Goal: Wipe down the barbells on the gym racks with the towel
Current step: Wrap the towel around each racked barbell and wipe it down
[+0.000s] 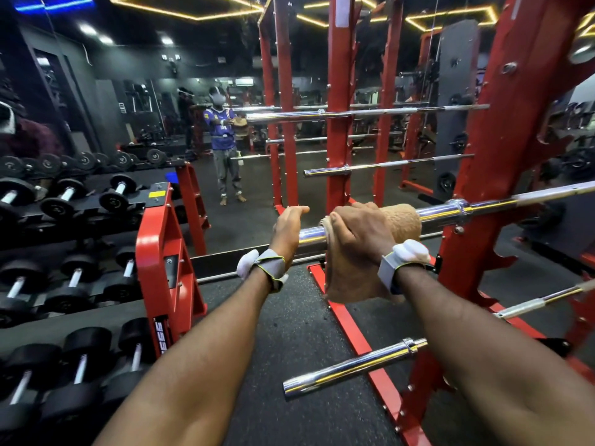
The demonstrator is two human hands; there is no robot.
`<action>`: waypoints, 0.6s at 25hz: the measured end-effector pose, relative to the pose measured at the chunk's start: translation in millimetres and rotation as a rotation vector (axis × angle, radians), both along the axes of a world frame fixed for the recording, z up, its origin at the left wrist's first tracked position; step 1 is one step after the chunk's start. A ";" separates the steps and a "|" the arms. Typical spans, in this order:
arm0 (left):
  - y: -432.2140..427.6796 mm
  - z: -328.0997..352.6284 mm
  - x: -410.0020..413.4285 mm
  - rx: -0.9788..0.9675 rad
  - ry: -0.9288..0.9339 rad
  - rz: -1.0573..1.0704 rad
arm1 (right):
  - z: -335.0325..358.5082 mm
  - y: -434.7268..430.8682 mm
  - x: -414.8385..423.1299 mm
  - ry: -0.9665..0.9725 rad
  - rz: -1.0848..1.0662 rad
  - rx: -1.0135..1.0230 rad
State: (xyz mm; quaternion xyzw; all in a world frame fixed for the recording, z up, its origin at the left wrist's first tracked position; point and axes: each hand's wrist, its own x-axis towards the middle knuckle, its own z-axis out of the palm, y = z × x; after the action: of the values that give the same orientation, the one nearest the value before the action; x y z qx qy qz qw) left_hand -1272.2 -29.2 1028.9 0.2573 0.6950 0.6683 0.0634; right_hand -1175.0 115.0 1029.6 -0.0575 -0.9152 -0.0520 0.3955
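A chrome barbell [444, 214] lies across the red rack [473, 201] at about waist height, its sleeve pointing left. A tan towel [402, 220] is wrapped over the sleeve and hangs below it. My right hand [357, 230] grips the towel around the bar. My left hand [288, 226] sits at the sleeve's free end, fingers curled over it; the end of the bar is hidden behind this hand. More chrome barbells rest lower on the rack, one [354, 365] near my right forearm, and others [370, 113] higher up.
A dumbbell rack with red end frame [161, 252] stands close on the left, holding several black dumbbells [67, 197]. A wall mirror ahead reflects a person [225, 140] and the rack. Black rubber flooring [289, 333] runs between the two racks.
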 end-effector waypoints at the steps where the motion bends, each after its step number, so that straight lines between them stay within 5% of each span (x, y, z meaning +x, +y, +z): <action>1: -0.5 -1.1 -0.3 -0.003 0.015 -0.007 | 0.5 1.3 -1.2 0.003 -0.037 -0.026; 7: 2.9 3.6 5.8 -0.004 0.007 0.024 | -7.5 -48.7 -11.8 0.136 -0.207 -0.056; 11: 3.2 0.4 -4.8 0.003 -0.155 -0.007 | -17.6 -70.8 -17.6 0.203 -0.064 0.023; 15: -1.7 3.4 2.0 -0.077 0.021 -0.006 | -18.6 -23.6 -3.2 0.116 0.082 0.157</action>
State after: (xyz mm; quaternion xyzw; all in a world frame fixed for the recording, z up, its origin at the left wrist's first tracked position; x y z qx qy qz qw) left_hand -1270.1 -30.9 1032.3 0.2637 0.7200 0.6383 0.0679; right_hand -1178.3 91.4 1011.0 0.0081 -0.8854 -0.1039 0.4531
